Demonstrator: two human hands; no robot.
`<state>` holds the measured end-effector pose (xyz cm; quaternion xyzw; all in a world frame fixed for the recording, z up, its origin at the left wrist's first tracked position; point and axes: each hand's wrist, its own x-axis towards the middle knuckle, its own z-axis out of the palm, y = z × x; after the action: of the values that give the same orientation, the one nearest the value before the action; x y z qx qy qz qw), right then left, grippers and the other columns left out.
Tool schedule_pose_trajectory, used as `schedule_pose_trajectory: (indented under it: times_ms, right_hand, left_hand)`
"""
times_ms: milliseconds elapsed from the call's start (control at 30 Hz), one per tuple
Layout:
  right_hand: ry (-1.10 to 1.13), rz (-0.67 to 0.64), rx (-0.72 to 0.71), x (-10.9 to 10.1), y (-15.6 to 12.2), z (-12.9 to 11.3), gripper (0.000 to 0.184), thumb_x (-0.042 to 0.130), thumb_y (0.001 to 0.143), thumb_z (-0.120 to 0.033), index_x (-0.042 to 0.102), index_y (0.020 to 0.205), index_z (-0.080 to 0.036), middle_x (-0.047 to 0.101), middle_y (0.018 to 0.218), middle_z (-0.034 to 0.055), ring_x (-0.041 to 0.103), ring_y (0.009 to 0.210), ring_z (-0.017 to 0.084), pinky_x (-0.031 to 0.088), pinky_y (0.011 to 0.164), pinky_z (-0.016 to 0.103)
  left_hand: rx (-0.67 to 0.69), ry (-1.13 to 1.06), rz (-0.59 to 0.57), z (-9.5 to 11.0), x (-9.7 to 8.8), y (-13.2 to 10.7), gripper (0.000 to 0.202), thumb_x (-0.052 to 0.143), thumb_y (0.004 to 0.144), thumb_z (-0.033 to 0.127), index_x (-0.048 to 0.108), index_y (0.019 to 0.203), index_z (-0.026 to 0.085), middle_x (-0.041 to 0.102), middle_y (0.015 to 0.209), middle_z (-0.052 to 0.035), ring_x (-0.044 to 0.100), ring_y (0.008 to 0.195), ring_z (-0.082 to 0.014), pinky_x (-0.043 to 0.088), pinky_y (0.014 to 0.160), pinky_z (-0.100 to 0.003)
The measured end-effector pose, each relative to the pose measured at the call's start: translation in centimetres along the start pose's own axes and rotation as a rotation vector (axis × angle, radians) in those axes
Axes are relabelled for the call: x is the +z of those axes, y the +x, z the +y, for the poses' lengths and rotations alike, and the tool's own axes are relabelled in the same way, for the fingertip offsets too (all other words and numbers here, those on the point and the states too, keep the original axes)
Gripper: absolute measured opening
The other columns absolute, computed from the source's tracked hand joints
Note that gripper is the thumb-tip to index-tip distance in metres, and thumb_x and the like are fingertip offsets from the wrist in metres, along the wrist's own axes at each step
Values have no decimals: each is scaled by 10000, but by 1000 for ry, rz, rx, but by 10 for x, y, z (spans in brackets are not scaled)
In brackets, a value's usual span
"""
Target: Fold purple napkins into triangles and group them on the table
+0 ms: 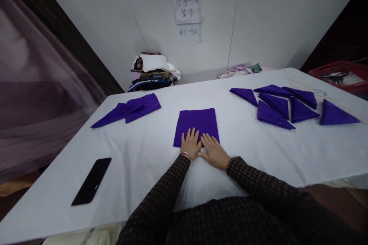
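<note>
A purple cloth napkin (pixel 197 119), folded into a square, lies flat on the white-covered table in front of me. My left hand (pixel 190 144) rests flat on its near edge with the fingers stretched out. Beside it, my right hand (pixel 213 152) lies open too, fingertips on the napkin's near right part and palm over the tablecloth. The thumbs meet or nearly meet. To the right sit several purple napkins folded into triangles (pixel 272 111). On the left, two more purple folded napkins (pixel 143 108) overlap.
A black phone (pixel 92 182) lies at the table's near left. Behind the far edge are a stack of folded clothes (pixel 152 72) and a smaller cloth heap (pixel 237 70). A red basket (pixel 340 74) stands far right. Paper signs (pixel 188 9) hang on the wall.
</note>
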<state>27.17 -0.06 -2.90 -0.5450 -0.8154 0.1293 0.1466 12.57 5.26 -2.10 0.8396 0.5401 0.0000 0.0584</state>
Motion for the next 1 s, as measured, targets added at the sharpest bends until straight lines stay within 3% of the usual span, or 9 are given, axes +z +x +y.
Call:
schedule_pose_trajectory:
  times_ms: [100,300,667,800,867,1000]
  right_hand:
    - [-85,3,-19,-4,-18,13,763,287,904,-621,351,1425,-67,296,1492,184,208,1397,286,192,1112,461]
    - [-165,13,-38,-10,-28,19,746,304,905,-614,349,1428,-84,301,1493,171,215,1394,281,200,1105,472]
    - [-170,35,-49,-11,-27,18,720,325,912,-591,389,1403,-69,324,1481,180,238,1387,285,224,1100,461]
    - [-169,34,-45,-11,-28,17,728,325,908,-597,392,1400,-65,328,1479,180,242,1385,285,225,1098,458]
    - [-173,33,-46,-10,-27,18,734,318,909,-601,389,1401,-62,326,1479,181,242,1385,286,224,1098,459]
    - [-185,29,-49,-8,-27,19,751,310,907,-608,389,1397,-44,327,1477,187,247,1382,291,218,1100,461]
  left_hand:
    - [-2,-6,52,2,2,-1,571,258,929,446,301,1447,210,231,1541,-40,145,1424,-236,124,1138,-533]
    - [-37,-22,56,-2,1,-3,607,250,922,507,302,1447,207,231,1540,-47,145,1424,-238,122,1143,-522]
    - [-415,-10,-11,-63,-10,-31,627,191,929,484,267,1457,153,197,1543,-93,135,1425,-264,143,1115,-575]
    - [-534,10,42,-62,-21,-28,589,232,931,402,289,1446,122,202,1540,-119,142,1422,-284,153,1106,-590]
    - [-465,27,134,-48,-24,-21,576,244,932,377,302,1441,113,209,1537,-126,142,1422,-285,141,1113,-582]
    - [-116,10,183,-14,-21,-3,579,253,934,427,309,1441,154,216,1541,-82,127,1428,-236,94,1142,-527]
